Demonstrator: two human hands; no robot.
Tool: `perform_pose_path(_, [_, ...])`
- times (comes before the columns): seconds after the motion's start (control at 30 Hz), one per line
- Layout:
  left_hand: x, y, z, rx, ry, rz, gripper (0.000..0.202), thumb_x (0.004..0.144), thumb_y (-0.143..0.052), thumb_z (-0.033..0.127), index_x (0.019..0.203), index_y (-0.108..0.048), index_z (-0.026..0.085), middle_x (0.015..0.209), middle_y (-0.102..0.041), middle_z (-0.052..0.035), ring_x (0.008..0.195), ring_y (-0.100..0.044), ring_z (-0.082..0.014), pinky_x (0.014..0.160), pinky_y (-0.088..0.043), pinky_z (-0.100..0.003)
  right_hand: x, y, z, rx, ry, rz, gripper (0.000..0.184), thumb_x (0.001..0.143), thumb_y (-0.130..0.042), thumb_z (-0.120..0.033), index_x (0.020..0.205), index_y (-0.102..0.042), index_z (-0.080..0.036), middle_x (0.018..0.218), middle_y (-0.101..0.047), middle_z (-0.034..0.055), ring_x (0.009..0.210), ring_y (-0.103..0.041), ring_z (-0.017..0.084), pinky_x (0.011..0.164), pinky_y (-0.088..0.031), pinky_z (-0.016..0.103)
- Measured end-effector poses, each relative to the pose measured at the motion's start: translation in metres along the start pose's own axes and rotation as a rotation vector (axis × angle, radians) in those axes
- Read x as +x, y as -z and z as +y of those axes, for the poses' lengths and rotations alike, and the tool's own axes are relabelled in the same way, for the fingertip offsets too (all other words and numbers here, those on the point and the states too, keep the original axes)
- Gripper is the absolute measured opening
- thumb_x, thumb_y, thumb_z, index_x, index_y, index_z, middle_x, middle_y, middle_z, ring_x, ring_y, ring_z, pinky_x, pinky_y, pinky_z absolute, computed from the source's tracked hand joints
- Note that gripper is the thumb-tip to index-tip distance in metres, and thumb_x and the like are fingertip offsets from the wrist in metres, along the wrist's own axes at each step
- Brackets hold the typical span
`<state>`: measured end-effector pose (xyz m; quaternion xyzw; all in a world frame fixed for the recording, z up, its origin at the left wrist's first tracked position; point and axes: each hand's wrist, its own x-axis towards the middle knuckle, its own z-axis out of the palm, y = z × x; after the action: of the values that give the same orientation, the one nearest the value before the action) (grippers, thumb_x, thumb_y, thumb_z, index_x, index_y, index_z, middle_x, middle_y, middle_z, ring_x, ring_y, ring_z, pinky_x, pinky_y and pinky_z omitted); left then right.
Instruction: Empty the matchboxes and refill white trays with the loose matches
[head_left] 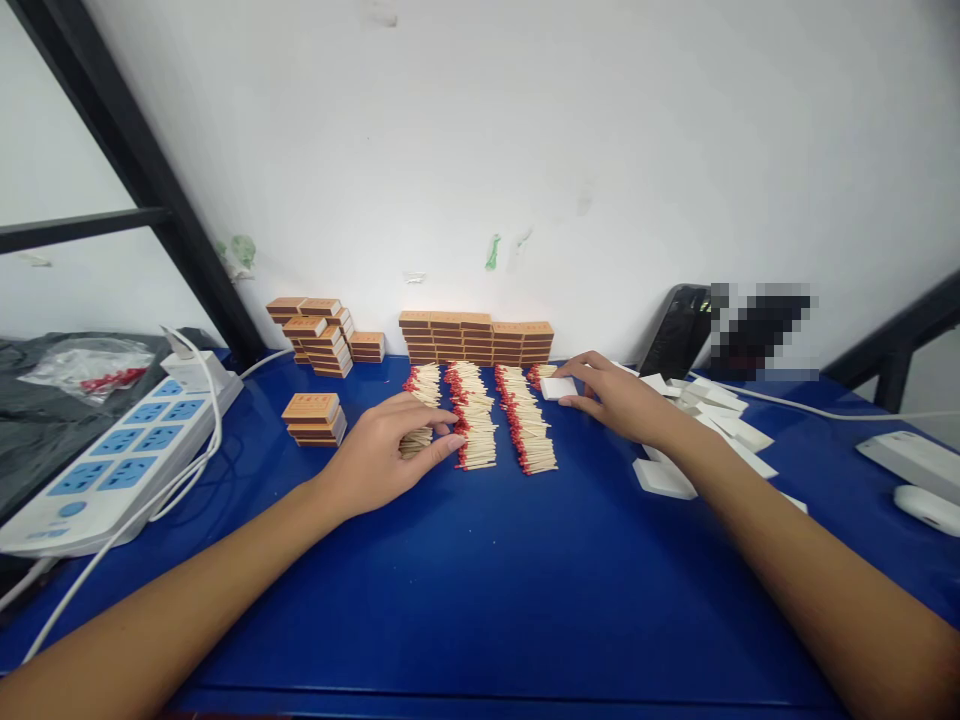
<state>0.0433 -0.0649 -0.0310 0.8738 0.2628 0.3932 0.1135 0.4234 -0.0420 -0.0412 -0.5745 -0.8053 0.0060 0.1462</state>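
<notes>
Right hand: grip narrow, thumb and fingers pinching a small white cardboard tray at the far end of the rightmost row of matches. Left hand curls over the leftmost row; whether its grip holds any, cannot tell. Red-headed pale wooden matches lie in rows on the blue bench. Orange-and-brown matchboxes stand stacked along the white wall, more at left. Loose white cardboard trays heap beside the right forearm.
</notes>
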Motion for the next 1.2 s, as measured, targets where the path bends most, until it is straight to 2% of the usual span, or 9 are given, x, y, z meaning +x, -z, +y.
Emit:
perform_pose_path(0.37, [0.000,0.000,0.000,0.018,-0.005,-0.017,0.021,0.101,-0.071,0.038,0.110,-0.079,0.022,0.097,-0.081,-0.0050,0.094,-0.072,-0.0215,0.089,-0.060,-0.037,-0.001,0.004,-0.002,0.071,0.003,0.043,0.036,0.101,-0.057,-0.043,0.131,-0.068,-0.026,0.137,-0.061,0.0152,0.084,-0.069,0.026,0.088,-0.058,0.049])
perform_pose_path(0.5, [0.000,0.000,-0.001,0.020,-0.011,-0.006,0.022,0.100,-0.072,0.038,0.111,-0.079,0.021,0.098,-0.081,-0.0052,0.094,-0.072,-0.0211,0.090,-0.059,-0.037,-0.006,0.018,-0.003,0.127,-0.018,0.092,0.042,0.098,-0.058,-0.055,0.126,-0.070,-0.025,0.128,-0.066,0.0147,0.082,-0.068,0.025,0.087,-0.057,0.046])
perform_pose_path(0.57, [0.000,0.000,-0.002,0.021,-0.021,-0.005,0.021,0.100,-0.071,0.037,0.112,-0.079,0.021,0.099,-0.080,-0.0054,0.094,-0.072,-0.0208,0.090,-0.059,-0.037,-0.011,0.029,-0.004,0.185,-0.066,0.039,0.048,0.095,-0.061,-0.063,0.123,-0.071,-0.025,0.113,-0.071,0.0115,0.080,-0.068,0.025,0.080,-0.056,0.041])
perform_pose_path(0.67, [0.000,0.000,-0.002,0.022,-0.035,-0.006,0.021,0.101,-0.071,0.037,0.112,-0.079,0.021,0.098,-0.080,-0.0052,0.093,-0.072,-0.0205,0.089,-0.059,-0.037,-0.018,0.041,-0.007,0.249,-0.129,-0.160,0.051,0.091,-0.065,-0.069,0.119,-0.073,-0.028,0.089,-0.071,0.0052,0.073,-0.065,0.023,0.067,-0.052,0.034])
perform_pose_path(0.73, [0.000,0.001,-0.001,0.027,-0.029,-0.006,0.021,0.101,-0.071,0.038,0.112,-0.079,0.021,0.099,-0.081,-0.0051,0.093,-0.072,-0.0209,0.089,-0.060,-0.038,-0.021,0.042,-0.010,0.260,-0.138,-0.258,0.048,0.091,-0.064,-0.069,0.117,-0.073,-0.030,0.082,-0.070,0.0034,0.068,-0.063,0.022,0.061,-0.049,0.032])
perform_pose_path(0.9, [0.001,0.003,-0.001,0.047,-0.009,0.002,0.022,0.100,-0.071,0.038,0.112,-0.079,0.021,0.098,-0.081,-0.0053,0.094,-0.074,-0.0213,0.088,-0.060,-0.036,-0.018,0.035,-0.022,0.278,-0.141,-0.261,0.043,0.093,-0.060,-0.062,0.120,-0.071,-0.029,0.083,-0.072,0.0036,0.071,-0.066,0.024,0.061,-0.050,0.034])
perform_pose_path(1.0, [-0.001,0.002,-0.001,0.074,-0.044,-0.014,0.023,0.101,-0.070,0.037,0.115,-0.078,0.021,0.094,-0.081,-0.0051,0.090,-0.074,-0.0207,0.083,-0.060,-0.034,-0.018,0.041,-0.020,0.280,-0.179,-0.256,0.046,0.093,-0.059,-0.063,0.120,-0.070,-0.028,0.082,-0.074,0.0045,0.069,-0.066,0.024,0.063,-0.051,0.035])
perform_pose_path(1.1, [0.000,0.006,-0.001,0.165,-0.136,-0.034,0.024,0.102,-0.068,0.037,0.118,-0.077,0.020,0.091,-0.080,-0.0061,0.087,-0.073,-0.0212,0.080,-0.059,-0.034,-0.022,0.056,-0.003,0.202,-0.271,-0.160,0.050,0.091,-0.061,-0.064,0.119,-0.071,-0.024,0.101,-0.078,0.0104,0.083,-0.071,0.028,0.073,-0.054,0.039])
perform_pose_path(1.2, [0.007,0.023,-0.003,0.332,-0.218,-0.065,0.027,0.102,-0.066,0.037,0.118,-0.077,0.019,0.089,-0.079,-0.0080,0.087,-0.071,-0.0238,0.082,-0.059,-0.038,-0.031,0.071,0.027,-0.056,-0.434,-0.042,0.045,0.091,-0.062,-0.060,0.111,-0.071,-0.021,0.115,-0.078,0.0154,0.098,-0.071,0.033,0.080,-0.054,0.043])
